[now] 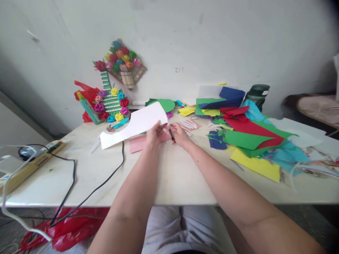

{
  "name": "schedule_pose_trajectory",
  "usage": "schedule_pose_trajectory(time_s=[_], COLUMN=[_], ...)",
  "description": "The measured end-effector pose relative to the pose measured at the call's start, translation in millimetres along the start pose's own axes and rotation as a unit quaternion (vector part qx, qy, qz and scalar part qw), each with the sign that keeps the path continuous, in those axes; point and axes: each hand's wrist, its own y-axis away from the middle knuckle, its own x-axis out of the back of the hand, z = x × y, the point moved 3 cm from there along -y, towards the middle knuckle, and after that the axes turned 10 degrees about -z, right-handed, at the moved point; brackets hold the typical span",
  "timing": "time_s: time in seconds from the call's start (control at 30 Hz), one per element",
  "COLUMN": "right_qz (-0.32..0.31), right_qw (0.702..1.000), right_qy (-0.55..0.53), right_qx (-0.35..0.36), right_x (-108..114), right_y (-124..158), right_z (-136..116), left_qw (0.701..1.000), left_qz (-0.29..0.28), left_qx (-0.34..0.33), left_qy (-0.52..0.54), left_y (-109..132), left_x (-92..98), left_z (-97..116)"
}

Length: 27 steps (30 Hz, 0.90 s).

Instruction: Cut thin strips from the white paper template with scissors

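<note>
Pinching white sheet (pixel 144 119) near its edge, left hand (pixel 154 134) presumably steadies it for scissors (pixel 172 134); right hand (pixel 181 135) curls fingers round their handles, blades at that edge.

On the wall, "217" (pixel 179 70) is written right of a woven hanging (pixel 140 73) of paper flowers. The desk (pixel 92 165) bears a tilted glue bottle (pixel 89 110), a yellow power strip (pixel 50 153) and a dark green flask (pixel 256 94); a red bag (pixel 74 231) lies below.
</note>
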Motion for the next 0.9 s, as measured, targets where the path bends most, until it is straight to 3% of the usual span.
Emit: schedule_pose_trajectory(time_s=[0.57, 0.9], right_qz=[0.046, 0.036], right_qw=[0.998, 0.999], right_qy=[0.035, 0.028], right_qx=[0.015, 0.026], right_x=[-0.7, -0.9], right_y=[3.2, -1.3], right_z=[-6.6, -1.4], left_qw=[1.000, 0.999], left_qz=[0.010, 0.026], left_qx=[0.007, 0.018], left_qy=[-0.009, -0.016], left_y=[1.8, 2.7], left_x=[-3.6, -4.2], left_z=[3.0, 3.6])
